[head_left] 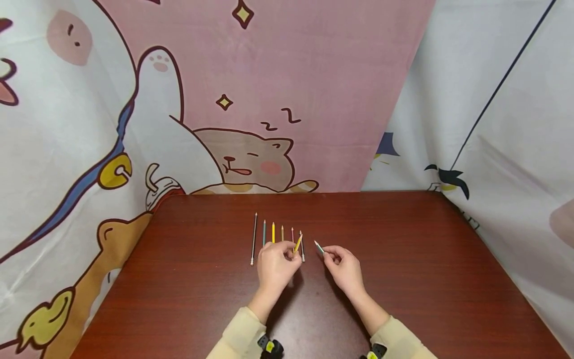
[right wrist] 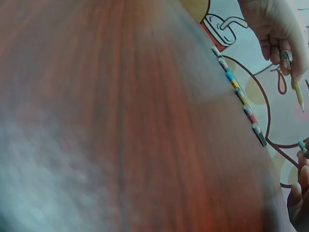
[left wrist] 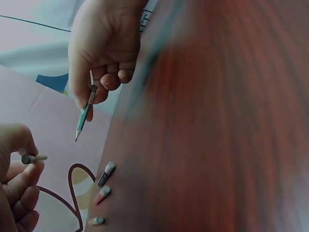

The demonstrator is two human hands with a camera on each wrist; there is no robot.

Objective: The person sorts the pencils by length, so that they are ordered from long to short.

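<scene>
My left hand (head_left: 278, 264) pinches a short yellow pencil (head_left: 298, 243) between thumb and fingers, its sharpened tip pointing up. To its right, my right hand (head_left: 346, 269) pinches a short green pencil (head_left: 319, 247), whose point is angled up and left. In the left wrist view this green pencil (left wrist: 83, 118) hangs tip-down from the right hand (left wrist: 106, 48). The right wrist view shows the yellow pencil (right wrist: 299, 94) in the left hand (right wrist: 277, 29). Both pencils are held above the table, apart from each other.
Several pencils lie side by side on the brown table (head_left: 202, 299), points away from me. A long dark pencil (head_left: 254, 239) is leftmost, a dark one (head_left: 302, 252) rightmost. My left hand partly covers the middle ones. A cartoon-printed cloth (head_left: 332, 99) hangs behind the table.
</scene>
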